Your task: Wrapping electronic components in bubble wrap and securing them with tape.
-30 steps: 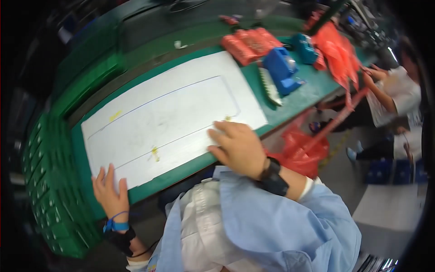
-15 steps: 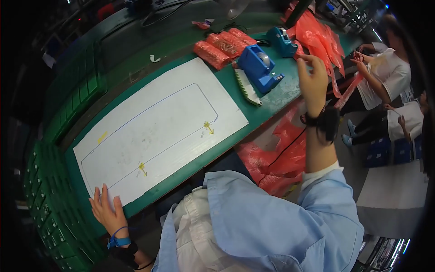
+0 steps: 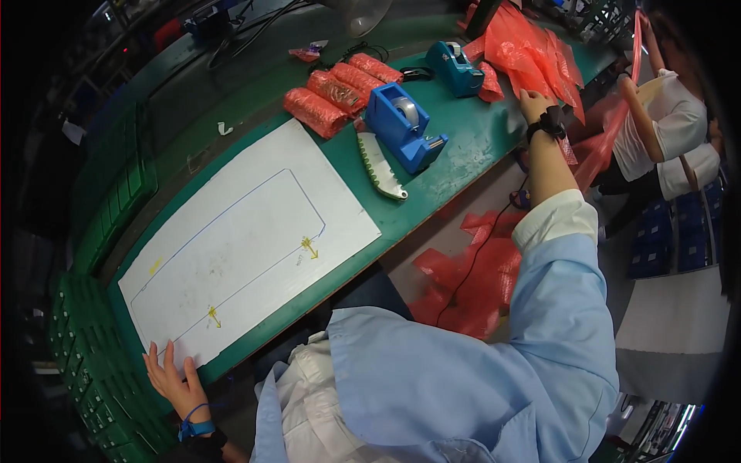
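Observation:
My left hand (image 3: pixel 176 386) lies with fingers spread on the lower left corner of a white board (image 3: pixel 255 239). The board bears a long blue outline and two yellow arrow marks. My right hand (image 3: pixel 536 106) is stretched out to the far right, at the near edge of a pile of red bubble wrap sheets (image 3: pixel 532 54). Its fingers are curled against the wrap, their tips partly hidden. Between the board and that hand stand a blue tape dispenser (image 3: pixel 397 127) and a smaller teal tape dispenser (image 3: pixel 455 69). A curved white and green piece (image 3: pixel 378 166) lies beside the blue dispenser.
Several red bubble-wrapped bundles (image 3: pixel 340 91) lie behind the board on the green table (image 3: pixel 463 147). Green crates (image 3: pixel 96 370) stand at the left. More red bubble wrap (image 3: pixel 478 270) hangs below the table's front edge, with a black cable. Two people (image 3: pixel 671 123) are at the right.
My right hand has moved away from me, past the teal dispenser, to the red bubble wrap. My left hand stays on the board's corner. A person at the right has raised a red strip.

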